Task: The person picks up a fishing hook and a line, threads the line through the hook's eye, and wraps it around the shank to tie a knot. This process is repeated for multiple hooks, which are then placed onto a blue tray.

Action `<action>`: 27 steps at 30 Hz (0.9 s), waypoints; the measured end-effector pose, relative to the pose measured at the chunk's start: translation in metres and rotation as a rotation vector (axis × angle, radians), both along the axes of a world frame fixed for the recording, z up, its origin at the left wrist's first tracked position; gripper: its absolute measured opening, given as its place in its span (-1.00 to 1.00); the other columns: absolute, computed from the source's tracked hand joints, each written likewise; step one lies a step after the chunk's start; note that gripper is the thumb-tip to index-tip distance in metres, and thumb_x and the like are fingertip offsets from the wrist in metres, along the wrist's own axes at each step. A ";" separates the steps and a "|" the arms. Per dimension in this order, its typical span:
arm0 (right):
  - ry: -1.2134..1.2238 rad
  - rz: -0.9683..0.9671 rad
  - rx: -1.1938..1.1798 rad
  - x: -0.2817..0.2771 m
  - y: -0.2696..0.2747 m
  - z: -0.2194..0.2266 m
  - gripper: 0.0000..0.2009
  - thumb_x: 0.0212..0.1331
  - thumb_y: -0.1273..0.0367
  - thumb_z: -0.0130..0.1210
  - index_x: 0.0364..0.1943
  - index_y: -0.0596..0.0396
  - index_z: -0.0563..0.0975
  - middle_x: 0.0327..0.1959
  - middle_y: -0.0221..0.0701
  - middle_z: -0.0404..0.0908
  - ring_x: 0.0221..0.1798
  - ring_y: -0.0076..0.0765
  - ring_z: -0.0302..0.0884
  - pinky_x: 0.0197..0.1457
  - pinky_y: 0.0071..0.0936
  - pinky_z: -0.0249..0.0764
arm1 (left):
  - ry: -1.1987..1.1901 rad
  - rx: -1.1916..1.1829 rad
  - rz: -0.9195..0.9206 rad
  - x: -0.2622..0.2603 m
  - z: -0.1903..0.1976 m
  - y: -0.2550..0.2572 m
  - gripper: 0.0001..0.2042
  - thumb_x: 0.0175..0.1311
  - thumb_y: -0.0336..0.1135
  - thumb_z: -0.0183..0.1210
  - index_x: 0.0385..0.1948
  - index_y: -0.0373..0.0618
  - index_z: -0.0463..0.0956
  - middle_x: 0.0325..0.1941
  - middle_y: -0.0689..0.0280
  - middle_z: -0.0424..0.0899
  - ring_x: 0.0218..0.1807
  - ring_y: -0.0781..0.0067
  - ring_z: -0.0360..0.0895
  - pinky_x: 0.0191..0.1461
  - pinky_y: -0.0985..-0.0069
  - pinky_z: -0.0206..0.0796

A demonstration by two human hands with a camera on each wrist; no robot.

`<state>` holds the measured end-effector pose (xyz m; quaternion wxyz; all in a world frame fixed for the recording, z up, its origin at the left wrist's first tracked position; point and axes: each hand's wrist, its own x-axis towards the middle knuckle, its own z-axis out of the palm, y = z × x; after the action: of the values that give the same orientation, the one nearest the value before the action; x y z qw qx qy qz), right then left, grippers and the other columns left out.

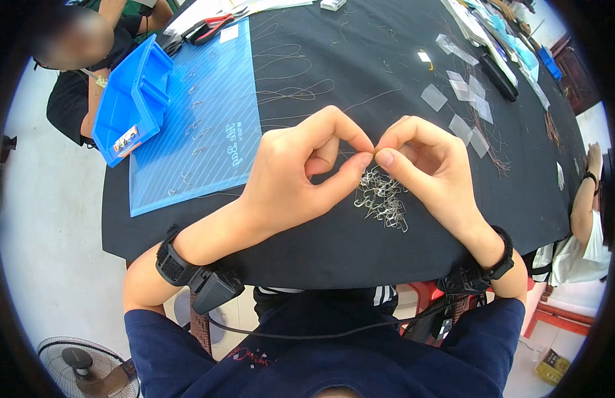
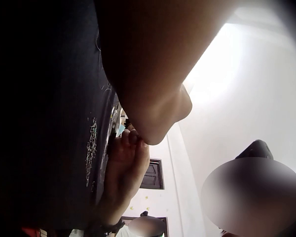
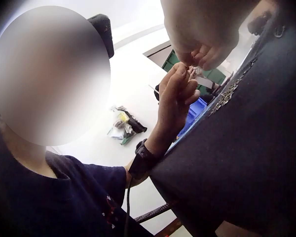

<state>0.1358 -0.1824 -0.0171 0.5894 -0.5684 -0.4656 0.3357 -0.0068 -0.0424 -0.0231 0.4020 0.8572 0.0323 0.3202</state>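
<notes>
Thumb and index finger of my left hand [image 1: 287, 166] pinch at the same spot as those of my right hand [image 1: 433, 159], the tips meeting over the table. Between them is a tiny thin piece, mostly covered by the fingertips; I cannot tell what it is. Just below lies a loose pile of metal fish hooks [image 1: 384, 202] on the black cloth [image 1: 307, 255]. A thin line [image 1: 372, 101] runs across the cloth behind my left hand. In the right wrist view both hands show from the side, raised above the hook pile [image 3: 232, 91].
Left of the hands, a blue board [image 1: 221, 99] carries a row of hooks with thin lines trailing right. A blue bin [image 1: 138, 99] overlaps its edge; red-handled pliers [image 1: 211, 28] lie behind. Clear plastic squares [image 1: 434, 97] and a black case [image 1: 498, 77] lie at right. Other people sit around the table.
</notes>
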 end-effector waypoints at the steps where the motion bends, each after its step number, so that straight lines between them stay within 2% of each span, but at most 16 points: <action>1: 0.002 0.000 -0.005 0.000 0.000 0.000 -0.86 0.17 0.43 0.18 -0.28 0.24 0.54 -0.37 -0.45 0.59 -0.35 -0.70 0.49 -0.28 -0.73 0.40 | 0.002 0.001 -0.004 0.000 0.000 0.000 -0.86 0.02 -0.48 0.29 -0.38 -0.14 0.53 -0.78 0.61 0.09 -0.70 0.86 -0.01 -0.58 0.76 -0.22; 9: 0.024 0.007 -0.005 0.000 -0.001 0.000 -0.86 0.17 0.43 0.17 -0.28 0.24 0.54 -0.36 -0.44 0.60 -0.35 -0.71 0.50 -0.29 -0.74 0.39 | -0.016 0.051 0.002 0.000 0.001 0.001 -0.82 -0.02 -0.50 0.33 -0.36 -0.14 0.55 -0.78 0.60 0.09 -0.70 0.85 0.00 -0.59 0.76 -0.22; 12: 0.027 0.015 -0.017 0.000 -0.001 0.000 -0.86 0.17 0.42 0.17 -0.27 0.24 0.54 -0.36 -0.44 0.59 -0.35 -0.72 0.49 -0.29 -0.74 0.39 | -0.026 0.093 0.041 0.000 0.001 0.001 -0.85 -0.02 -0.46 0.34 -0.41 -0.10 0.57 -0.80 0.49 0.08 -0.74 0.70 0.06 -0.64 0.63 -0.07; 22: 0.089 0.058 -0.014 0.001 -0.001 -0.001 -0.85 0.18 0.42 0.18 -0.24 0.22 0.54 -0.33 -0.45 0.59 -0.35 -0.74 0.49 -0.30 -0.76 0.39 | -0.046 0.099 0.047 -0.002 0.005 -0.001 -0.87 -0.03 -0.51 0.30 -0.45 -0.09 0.55 -0.80 0.49 0.07 -0.75 0.69 0.05 -0.65 0.63 -0.09; 27: 0.131 0.074 -0.033 0.002 -0.001 0.000 -0.83 0.20 0.39 0.16 -0.23 0.22 0.54 -0.32 -0.45 0.59 -0.30 -0.73 0.47 -0.24 -0.73 0.39 | -0.048 0.116 0.063 -0.001 0.005 -0.001 -0.86 -0.05 -0.50 0.30 -0.46 -0.08 0.54 -0.80 0.48 0.06 -0.75 0.67 0.06 -0.64 0.61 -0.07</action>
<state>0.1378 -0.1831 -0.0169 0.5964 -0.5373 -0.4413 0.4010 -0.0080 -0.0430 -0.0186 0.3419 0.8698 0.0307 0.3544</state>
